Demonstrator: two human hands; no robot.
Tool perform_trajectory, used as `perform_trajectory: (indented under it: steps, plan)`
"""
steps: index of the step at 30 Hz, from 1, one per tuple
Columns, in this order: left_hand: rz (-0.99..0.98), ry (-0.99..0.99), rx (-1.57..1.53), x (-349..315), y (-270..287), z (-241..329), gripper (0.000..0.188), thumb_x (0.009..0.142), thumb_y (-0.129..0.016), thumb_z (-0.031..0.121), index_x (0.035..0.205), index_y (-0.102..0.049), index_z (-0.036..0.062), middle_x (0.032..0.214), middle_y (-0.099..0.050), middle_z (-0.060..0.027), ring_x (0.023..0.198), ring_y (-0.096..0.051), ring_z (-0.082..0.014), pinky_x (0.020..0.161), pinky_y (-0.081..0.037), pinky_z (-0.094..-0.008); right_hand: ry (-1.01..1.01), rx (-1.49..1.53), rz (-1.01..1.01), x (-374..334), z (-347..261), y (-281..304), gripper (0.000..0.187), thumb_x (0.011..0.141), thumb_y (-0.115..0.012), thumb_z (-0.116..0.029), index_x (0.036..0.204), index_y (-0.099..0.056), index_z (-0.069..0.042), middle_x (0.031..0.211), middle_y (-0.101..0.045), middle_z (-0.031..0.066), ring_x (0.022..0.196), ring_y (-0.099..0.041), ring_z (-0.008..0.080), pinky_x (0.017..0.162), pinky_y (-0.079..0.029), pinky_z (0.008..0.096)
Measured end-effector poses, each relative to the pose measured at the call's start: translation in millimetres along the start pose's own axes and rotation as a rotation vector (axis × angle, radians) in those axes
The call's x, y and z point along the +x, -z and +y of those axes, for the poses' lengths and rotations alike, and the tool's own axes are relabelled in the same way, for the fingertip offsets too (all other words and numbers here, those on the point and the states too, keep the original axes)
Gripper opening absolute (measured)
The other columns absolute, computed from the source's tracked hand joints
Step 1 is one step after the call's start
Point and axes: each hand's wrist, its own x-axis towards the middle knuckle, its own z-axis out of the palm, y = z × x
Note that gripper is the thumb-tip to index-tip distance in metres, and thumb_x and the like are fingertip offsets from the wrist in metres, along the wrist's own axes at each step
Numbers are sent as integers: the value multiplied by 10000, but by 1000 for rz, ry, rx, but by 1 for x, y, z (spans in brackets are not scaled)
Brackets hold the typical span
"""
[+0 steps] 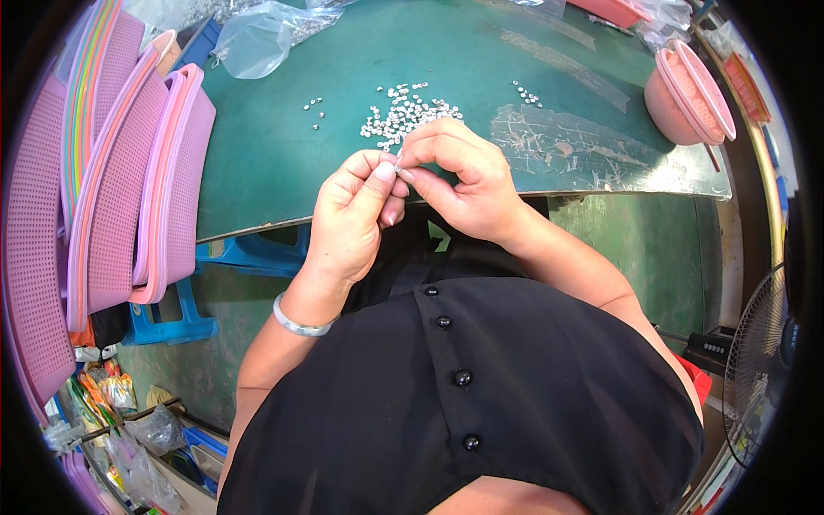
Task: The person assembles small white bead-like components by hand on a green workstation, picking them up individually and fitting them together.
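Just over the near edge of the green table, my two hands meet at the fingertips. My left hand is closed, its thumb and forefinger pinching a small silvery piece. From the other side my right hand closes thumb and forefinger on the same tiny piece; most of it is hidden by the fingers. Right behind my hands lies a loose pile of small silvery round pieces. A few more of these pieces lie to the right, and several others to the left.
Stacked pink and purple perforated baskets rise at the left, above a blue stool. A clear plastic bag lies at the far left of the table. Two nested pink baskets stand at the right edge; a fan is lower right.
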Motion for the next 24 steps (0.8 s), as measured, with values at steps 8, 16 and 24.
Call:
perform_trajectory:
  steps: [8, 16, 24]
  plan:
    - [185, -48, 430, 12, 14, 37, 93, 909, -521, 117, 902, -572, 39, 661, -459, 41, 527, -351, -26, 460, -264, -161, -62, 15, -2, -1, -2, 6, 120, 718, -652, 8, 815, -599, -38, 851, -611, 93, 819, -589, 252, 707, -481, 326]
    - [317, -207, 1497, 47, 79, 60, 147, 834, -577, 145, 829, -608, 1, 580, -536, -86, 511, -497, -163, 529, -406, -299, -128, -204, -132, 10, 10, 27, 89, 770, -604, 23, 853, -608, -8, 901, -592, 86, 828, -577, 219, 704, -466, 295]
    - [387, -223, 1461, 45, 68, 62, 104, 826, -603, 85, 869, -597, -9, 556, -412, 19, 533, -388, -49, 505, -344, -225, -35, -306, -336, 24, 9, 17, 117, 740, -640, -18, 854, -626, -38, 944, -553, 71, 899, -495, 261, 786, -422, 342]
